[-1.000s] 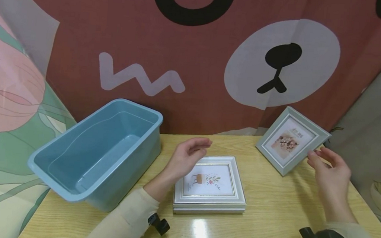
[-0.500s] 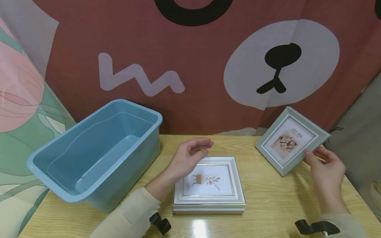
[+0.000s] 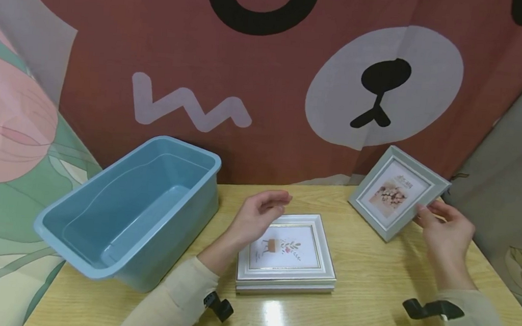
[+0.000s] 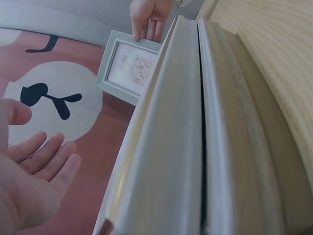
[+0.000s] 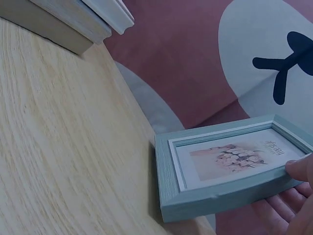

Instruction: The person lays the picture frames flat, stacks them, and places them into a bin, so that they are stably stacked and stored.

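Note:
At the table's back right, a pale green picture frame [image 3: 396, 194] with a flower print stands tilted, its lower edge on the wood. My right hand [image 3: 448, 239] pinches its right side, thumb on the front and fingers behind, as the right wrist view shows on the green frame [image 5: 230, 166]. My left hand [image 3: 257, 216] hovers over the left part of a stack of white picture frames [image 3: 288, 252]. In the left wrist view its fingers [image 4: 49, 156] are relaxed and apart from the stack's edges [image 4: 181, 127], holding nothing.
A blue plastic bin [image 3: 133, 209] stands at the table's left, with nothing seen inside. Behind the wooden table [image 3: 370, 294] hangs a red cloth with a bear face [image 3: 267, 81].
My right hand has moved slightly left and closed its fingers on the green picture frame's side. The left hand and the stack stay nearly still.

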Demonstrator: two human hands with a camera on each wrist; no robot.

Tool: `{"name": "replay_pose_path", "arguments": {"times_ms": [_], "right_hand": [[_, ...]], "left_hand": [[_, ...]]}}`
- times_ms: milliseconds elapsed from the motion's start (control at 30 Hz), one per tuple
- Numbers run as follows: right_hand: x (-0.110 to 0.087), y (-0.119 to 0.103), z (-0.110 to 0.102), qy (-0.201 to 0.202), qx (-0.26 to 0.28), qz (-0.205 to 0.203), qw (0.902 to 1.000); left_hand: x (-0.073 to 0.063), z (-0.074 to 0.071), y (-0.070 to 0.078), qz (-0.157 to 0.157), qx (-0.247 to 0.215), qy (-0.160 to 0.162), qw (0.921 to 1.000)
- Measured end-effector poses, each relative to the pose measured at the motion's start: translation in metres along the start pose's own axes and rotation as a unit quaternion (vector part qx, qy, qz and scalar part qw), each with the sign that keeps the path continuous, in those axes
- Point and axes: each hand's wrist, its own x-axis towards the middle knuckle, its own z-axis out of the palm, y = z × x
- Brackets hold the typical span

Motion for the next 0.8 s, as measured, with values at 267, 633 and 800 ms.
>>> {"name": "replay_pose_path", "arguments": {"times_ms": [267,633,800], "right_hand": [[-0.006,-0.009,-0.001,-0.007,-0.004,-0.004,1.0],[-0.014,-0.024,-0.001,-0.008,-0.012,-0.015,0.9998],[-0.017,-0.03,0.0,-0.003,0.006,-0.022,0.9997]], "left_hand": [[0.0,-0.003,-0.001,0.012,0.005,-0.006,0.9999],[0.003,-0.005,0.002,0.014,0.008,-0.005,0.9999],[0.006,-0.007,0.003,0.024,0.012,-0.011,0.9996]]}}
